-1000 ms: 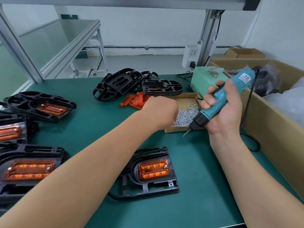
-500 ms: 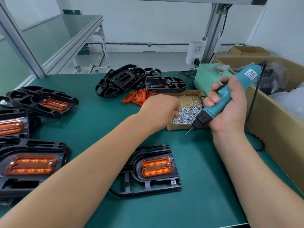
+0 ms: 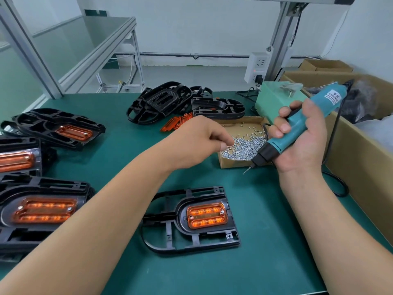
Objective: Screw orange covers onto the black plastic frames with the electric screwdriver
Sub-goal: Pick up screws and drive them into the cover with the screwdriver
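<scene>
- Since the earlier frames my left hand [image 3: 200, 139] has turned at the cardboard box [image 3: 234, 163], so its fingertips now reach the screws [image 3: 248, 147]
- Its fingers are curled, thumb and fingertips pressed together at the pile's edge; I cannot tell whether a screw sits between them
- My right hand [image 3: 304, 143], just right of the left, grips the electric screwdriver [image 3: 276, 145], bit tilted down-left and clear of the table [image 3: 265, 241]
- Nearer me than both hands lies a black plastic frame [image 3: 170, 228], flat, with its orange cover [image 3: 207, 216] seated in it
</scene>
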Motion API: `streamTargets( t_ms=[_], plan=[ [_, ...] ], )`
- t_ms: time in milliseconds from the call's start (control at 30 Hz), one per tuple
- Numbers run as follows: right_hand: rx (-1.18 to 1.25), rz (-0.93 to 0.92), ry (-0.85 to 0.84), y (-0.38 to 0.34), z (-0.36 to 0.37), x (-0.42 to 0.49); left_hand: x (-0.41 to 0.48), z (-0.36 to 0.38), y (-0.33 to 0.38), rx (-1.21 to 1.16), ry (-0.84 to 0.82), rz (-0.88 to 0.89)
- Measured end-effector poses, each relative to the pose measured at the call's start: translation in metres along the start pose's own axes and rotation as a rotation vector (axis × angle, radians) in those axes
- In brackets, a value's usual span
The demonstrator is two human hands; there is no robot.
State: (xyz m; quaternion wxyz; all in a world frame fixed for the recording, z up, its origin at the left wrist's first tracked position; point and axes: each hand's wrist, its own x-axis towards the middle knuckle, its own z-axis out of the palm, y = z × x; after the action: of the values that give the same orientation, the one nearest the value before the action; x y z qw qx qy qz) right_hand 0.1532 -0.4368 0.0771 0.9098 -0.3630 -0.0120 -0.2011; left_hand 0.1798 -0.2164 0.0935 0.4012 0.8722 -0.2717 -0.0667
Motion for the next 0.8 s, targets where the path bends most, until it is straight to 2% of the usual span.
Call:
streamTargets(
  t_ms=[100, 267, 567, 800],
  plan=[
    [0.009, 0.002, -0.017, 0.0, 0.003, -0.005, -0.033, -0.01, -0.006, -0.089, 0.018, 0.002],
    [0.004, 0.011, -0.019, 0.012, 0.022, -0.023, -0.073, -0.006, -0.024, -0.172, 0.029, -0.094],
    [0.095, 0.015, 0.031, 0.027, 0.058, -0.027, -0.076, 0.004, -0.039, -0.325, -0.033, -0.138],
    [0.093, 0.012, 0.053, 0.039, 0.046, -0.031, -0.074, 0.006, -0.044, -0.362, -0.038, -0.132]
  ],
)
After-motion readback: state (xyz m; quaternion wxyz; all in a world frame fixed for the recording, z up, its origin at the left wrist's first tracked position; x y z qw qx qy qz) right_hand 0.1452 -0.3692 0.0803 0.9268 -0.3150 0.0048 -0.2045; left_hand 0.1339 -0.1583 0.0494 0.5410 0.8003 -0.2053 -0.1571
